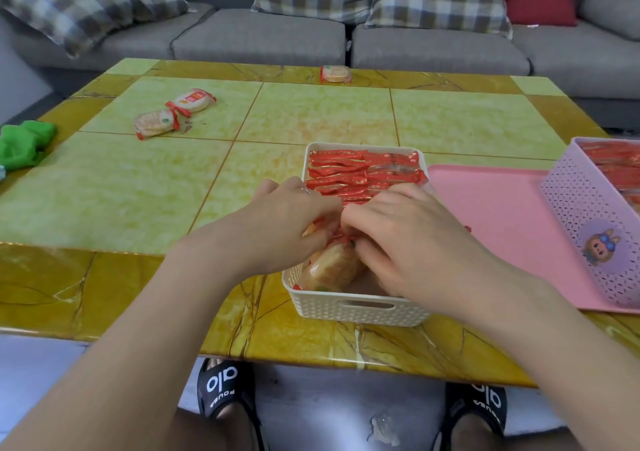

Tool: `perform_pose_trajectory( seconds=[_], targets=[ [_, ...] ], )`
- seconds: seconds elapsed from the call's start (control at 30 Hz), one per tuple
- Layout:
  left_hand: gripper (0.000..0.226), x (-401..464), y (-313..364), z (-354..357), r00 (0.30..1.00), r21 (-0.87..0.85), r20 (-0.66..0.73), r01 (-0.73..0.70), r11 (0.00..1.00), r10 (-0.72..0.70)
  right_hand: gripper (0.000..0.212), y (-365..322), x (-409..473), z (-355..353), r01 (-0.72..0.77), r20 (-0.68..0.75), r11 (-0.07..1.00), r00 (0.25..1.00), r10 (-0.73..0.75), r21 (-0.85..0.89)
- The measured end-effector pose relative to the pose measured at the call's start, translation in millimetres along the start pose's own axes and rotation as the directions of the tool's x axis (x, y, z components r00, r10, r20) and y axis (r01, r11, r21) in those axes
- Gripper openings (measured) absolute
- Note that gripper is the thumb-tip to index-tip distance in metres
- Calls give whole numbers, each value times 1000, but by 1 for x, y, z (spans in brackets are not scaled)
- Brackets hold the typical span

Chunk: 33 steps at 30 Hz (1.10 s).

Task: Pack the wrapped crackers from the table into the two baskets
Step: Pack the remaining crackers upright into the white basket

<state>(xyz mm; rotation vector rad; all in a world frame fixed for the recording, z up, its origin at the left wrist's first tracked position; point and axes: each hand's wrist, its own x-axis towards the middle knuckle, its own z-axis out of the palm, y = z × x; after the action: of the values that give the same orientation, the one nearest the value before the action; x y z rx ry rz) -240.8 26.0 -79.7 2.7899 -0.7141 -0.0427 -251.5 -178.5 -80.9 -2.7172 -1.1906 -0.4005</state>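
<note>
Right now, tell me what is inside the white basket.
The white basket holds red-wrapped crackers standing in rows at its far end. Near the front, the left hand and right hand grip another cracker pack. The hands cover the middle.

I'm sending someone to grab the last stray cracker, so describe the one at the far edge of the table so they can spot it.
Start at the yellow-green table and look to its far edge, by the grey sofa. One wrapped cracker lies there alone, apart from the pair lying together at far left.
</note>
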Motion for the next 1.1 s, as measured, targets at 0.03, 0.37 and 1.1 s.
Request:
perform_pose_trajectory(
  seconds=[0.03, 0.37, 1.1],
  targets=[
    [7, 0, 1, 1, 1000, 12, -9, -2, 1000, 2, 8, 1, 0, 0, 0, 8, 1000, 1000, 0, 0],
    [26, -1, -2, 4, 999, 7, -45, -27, 1000, 28, 21, 0, 2, 3, -57, 58, 998, 997, 55, 33],
    [15, 14, -7, -5, 955, 56, -184, -226, 973, 232, 9, -13, 16, -14, -136, -5, 962, 990, 139, -236]
  ],
)
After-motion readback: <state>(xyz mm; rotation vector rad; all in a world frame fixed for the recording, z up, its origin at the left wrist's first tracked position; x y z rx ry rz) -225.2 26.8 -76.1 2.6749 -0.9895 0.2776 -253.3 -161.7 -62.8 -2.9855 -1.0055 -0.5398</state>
